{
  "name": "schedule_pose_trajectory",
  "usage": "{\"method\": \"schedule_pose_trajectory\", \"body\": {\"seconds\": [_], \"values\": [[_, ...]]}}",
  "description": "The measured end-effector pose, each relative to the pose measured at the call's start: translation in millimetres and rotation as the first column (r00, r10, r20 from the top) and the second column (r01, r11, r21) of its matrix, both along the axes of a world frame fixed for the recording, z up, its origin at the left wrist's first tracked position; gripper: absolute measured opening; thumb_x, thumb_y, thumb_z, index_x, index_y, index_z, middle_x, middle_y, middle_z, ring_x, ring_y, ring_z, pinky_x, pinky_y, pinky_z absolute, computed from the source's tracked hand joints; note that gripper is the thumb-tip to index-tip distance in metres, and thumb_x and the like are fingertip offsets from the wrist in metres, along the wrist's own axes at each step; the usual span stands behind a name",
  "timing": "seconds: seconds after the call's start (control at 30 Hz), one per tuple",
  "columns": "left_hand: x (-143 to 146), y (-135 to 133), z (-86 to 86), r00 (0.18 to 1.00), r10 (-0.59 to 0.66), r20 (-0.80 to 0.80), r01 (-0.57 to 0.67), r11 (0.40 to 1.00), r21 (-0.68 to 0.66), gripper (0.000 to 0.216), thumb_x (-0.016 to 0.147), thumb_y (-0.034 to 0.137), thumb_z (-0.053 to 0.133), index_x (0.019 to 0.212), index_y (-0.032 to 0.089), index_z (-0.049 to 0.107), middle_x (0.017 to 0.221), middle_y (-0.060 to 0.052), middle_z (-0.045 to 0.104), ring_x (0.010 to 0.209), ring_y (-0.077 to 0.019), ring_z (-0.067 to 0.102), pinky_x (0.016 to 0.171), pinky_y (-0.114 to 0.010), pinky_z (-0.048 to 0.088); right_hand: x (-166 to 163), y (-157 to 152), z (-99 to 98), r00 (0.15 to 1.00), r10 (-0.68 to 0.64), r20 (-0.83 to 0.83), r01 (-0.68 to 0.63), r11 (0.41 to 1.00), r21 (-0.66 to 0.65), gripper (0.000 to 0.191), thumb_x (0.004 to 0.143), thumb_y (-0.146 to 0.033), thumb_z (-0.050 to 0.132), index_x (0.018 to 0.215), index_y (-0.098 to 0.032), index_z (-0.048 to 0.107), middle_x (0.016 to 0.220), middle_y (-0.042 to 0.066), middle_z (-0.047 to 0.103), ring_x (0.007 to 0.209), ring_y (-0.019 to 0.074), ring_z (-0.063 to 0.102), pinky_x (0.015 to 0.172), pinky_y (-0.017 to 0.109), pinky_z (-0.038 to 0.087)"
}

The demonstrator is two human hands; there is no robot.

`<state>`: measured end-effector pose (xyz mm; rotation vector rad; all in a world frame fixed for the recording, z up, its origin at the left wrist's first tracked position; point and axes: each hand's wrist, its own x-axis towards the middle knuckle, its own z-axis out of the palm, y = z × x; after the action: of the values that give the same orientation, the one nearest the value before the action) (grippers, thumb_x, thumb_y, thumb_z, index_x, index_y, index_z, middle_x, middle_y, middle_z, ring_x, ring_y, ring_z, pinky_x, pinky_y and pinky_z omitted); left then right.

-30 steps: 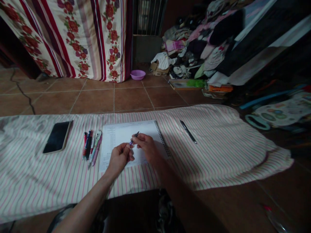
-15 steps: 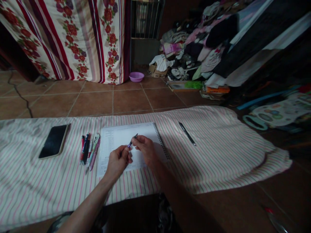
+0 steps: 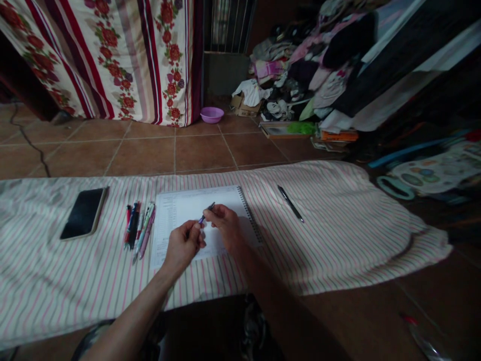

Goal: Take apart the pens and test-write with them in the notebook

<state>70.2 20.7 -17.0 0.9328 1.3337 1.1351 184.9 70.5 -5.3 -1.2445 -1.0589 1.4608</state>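
Above a spiral notebook, both my hands grip one small dark and purple pen. My left hand is closed on its lower end. My right hand pinches it near the upper end, which sticks out past the fingers. Whether the pen is whole or in parts, I cannot tell. Left of the notebook lie several pens side by side. One dark pen rests alone on the cloth to the right of the notebook.
A striped cloth covers the low surface. A phone lies at its left. Beyond are a floral curtain, a purple basin and a pile of clothes on the tiled floor. A baby walker-like toy stands at the right.
The view has tilted slightly, so the cloth and the things on it appear a little higher. Both hands keep their hold on the pen, with hardly any movement.
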Motion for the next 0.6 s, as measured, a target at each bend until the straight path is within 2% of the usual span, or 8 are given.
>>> {"method": "schedule_pose_trajectory", "body": {"seconds": [0.1, 0.23, 0.4, 0.6], "values": [[-1.0, 0.9, 2.5, 0.999, 0.007, 0.047, -0.006, 1.0, -0.03, 0.038, 0.07, 0.05, 0.059, 0.077, 0.013, 0.057, 0.045, 0.003, 0.052, 0.04, -0.0105, 0.051, 0.041, -0.021, 0.033, 1.4, -1.2, 2.2, 0.997, 0.036, -0.066, -0.039, 0.998, -0.042, 0.024, 0.059, -0.035, 0.069, 0.077, -0.018, 0.063, 0.07, -0.001, 0.065, 0.065, 0.0118, 0.057, 0.061, 0.025, 0.041], [-2.5, 0.9, 1.8, 0.997, 0.01, 0.073, -0.007, 0.999, -0.036, 0.038, 0.071, 0.05, 0.058, 0.077, 0.013, 0.057, 0.044, 0.002, 0.053, 0.04, -0.0109, 0.051, 0.041, -0.021, 0.033, 1.3, -2.6, -1.2, 0.978, 0.071, -0.195, -0.084, 0.995, -0.061, 0.035, 0.062, -0.034, 0.068, 0.093, -0.02, 0.062, 0.092, 0.004, 0.069, 0.078, 0.014, 0.062, 0.069, 0.027, 0.045], [-2.2, -0.7, 1.3, 1.0, 0.009, 0.024, -0.008, 1.0, -0.003, 0.035, 0.073, 0.049, 0.057, 0.078, 0.014, 0.057, 0.044, 0.002, 0.054, 0.039, -0.0094, 0.048, 0.041, -0.021, 0.031, -0.8, -3.3, -3.5, 0.981, 0.072, -0.178, -0.074, 0.997, -0.008, 0.034, 0.064, -0.036, 0.067, 0.093, -0.018, 0.06, 0.093, 0.006, 0.069, 0.077, 0.0142, 0.062, 0.069, 0.027, 0.047], [-2.2, -0.8, 2.4, 1.0, 0.003, 0.028, -0.002, 1.0, -0.023, 0.036, 0.071, 0.049, 0.058, 0.077, 0.013, 0.057, 0.045, 0.002, 0.053, 0.039, -0.0092, 0.048, 0.04, -0.02, 0.03, -0.2, -2.7, 1.5, 0.99, 0.003, -0.138, -0.009, 0.999, -0.048, 0.034, 0.062, -0.037, 0.068, 0.09, -0.018, 0.062, 0.092, 0.006, 0.07, 0.08, 0.0153, 0.062, 0.068, 0.028, 0.047]]}}
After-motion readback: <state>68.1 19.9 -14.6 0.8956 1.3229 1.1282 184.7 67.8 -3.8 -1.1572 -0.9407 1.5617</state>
